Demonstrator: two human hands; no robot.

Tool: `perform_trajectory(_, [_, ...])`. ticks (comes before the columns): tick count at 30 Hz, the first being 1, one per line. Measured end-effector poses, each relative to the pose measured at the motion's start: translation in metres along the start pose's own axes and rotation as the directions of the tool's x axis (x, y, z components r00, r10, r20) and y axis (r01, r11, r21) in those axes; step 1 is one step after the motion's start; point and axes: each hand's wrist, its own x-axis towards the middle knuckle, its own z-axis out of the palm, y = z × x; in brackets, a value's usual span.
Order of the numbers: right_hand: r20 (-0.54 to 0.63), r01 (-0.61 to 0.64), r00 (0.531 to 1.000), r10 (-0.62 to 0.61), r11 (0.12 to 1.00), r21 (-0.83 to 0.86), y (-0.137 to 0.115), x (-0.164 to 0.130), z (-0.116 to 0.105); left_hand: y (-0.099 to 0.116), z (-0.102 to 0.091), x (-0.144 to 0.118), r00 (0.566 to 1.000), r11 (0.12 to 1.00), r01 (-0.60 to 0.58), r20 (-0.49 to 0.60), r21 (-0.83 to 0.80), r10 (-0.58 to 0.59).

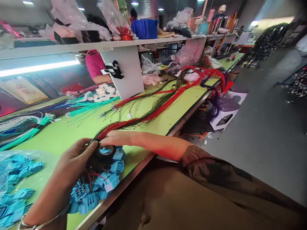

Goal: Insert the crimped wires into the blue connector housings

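Observation:
My left hand (75, 156) grips a black roll of tape (103, 152) at the near end of a long bundle of red and black wires (153, 110). My right hand (115, 138) rests on the same wire bundle just beside the tape roll, its fingers closed around the wires. Below the hands lies a cluster of blue plastic connectors (100, 185) wired to the bundle, on the green table (72, 131).
A clear bag of loose blue connectors (18, 179) lies at the left. Teal and white wire bundles (35, 124) spread across the far left. A white shelf support (129, 70) stands behind. A person in a pink shirt (94, 64) works across the table. White stools (226, 111) stand right.

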Motion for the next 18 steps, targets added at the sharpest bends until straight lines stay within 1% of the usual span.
perform_trajectory(1, [0.026, -0.013, 1.000, 0.013, 1.000, -0.014, -0.003, -0.002, 0.001, 0.000, -0.001, 0.000, 1.000, 1.000, 0.008, 0.019, -0.005, -0.008])
perform_trajectory(3, [0.073, -0.034, 0.997, 0.039, 0.998, -0.061, -0.005, -0.005, 0.004, -0.001, -0.002, 0.002, 0.995, 0.991, 0.064, 0.083, -0.115, -0.055])
perform_trajectory(5, [0.060, -0.028, 0.997, 0.038, 0.987, -0.160, -0.004, -0.007, 0.008, -0.004, -0.003, 0.003, 0.985, 0.959, 0.140, 0.130, -0.248, -0.110])
perform_trajectory(6, [0.044, -0.019, 0.999, 0.029, 0.976, -0.218, -0.003, -0.008, 0.010, -0.006, -0.003, 0.004, 0.980, 0.942, 0.172, 0.151, -0.289, -0.133])
perform_trajectory(8, [0.027, 0.012, 1.000, -0.004, 0.959, -0.283, 0.000, -0.006, 0.010, -0.008, -0.003, 0.005, 0.976, 0.936, 0.186, 0.170, -0.300, -0.139])
perform_trajectory(10, [0.060, 0.027, 0.998, -0.011, 0.959, -0.282, 0.003, -0.005, 0.007, -0.009, -0.004, 0.005, 0.986, 0.972, 0.119, 0.142, -0.202, -0.091])
perform_trajectory(12, [0.092, 0.041, 0.996, -0.017, 0.961, -0.273, 0.004, -0.004, 0.004, -0.008, -0.004, 0.006, 0.996, 0.999, 0.040, 0.083, -0.028, -0.038])
perform_trajectory(13, [0.093, 0.053, 0.995, -0.027, 0.954, -0.294, 0.005, -0.004, 0.003, -0.007, -0.004, 0.006, 0.999, 0.997, 0.014, 0.049, 0.071, -0.018])
perform_trajectory(15, [0.057, 0.082, 0.996, -0.065, 0.925, -0.371, 0.005, -0.005, 0.006, -0.006, -0.003, 0.008, 0.999, 0.971, 0.001, -0.033, 0.239, 0.007])
perform_trajectory(16, [0.025, 0.097, 0.995, -0.095, 0.906, -0.413, 0.006, -0.006, 0.008, -0.005, -0.002, 0.008, 0.997, 0.956, 0.004, -0.075, 0.292, 0.019])
perform_trajectory(18, [-0.032, 0.121, 0.988, -0.154, 0.872, -0.474, 0.007, -0.009, 0.015, -0.006, 0.001, 0.007, 0.990, 0.945, -0.004, -0.130, 0.328, 0.049])
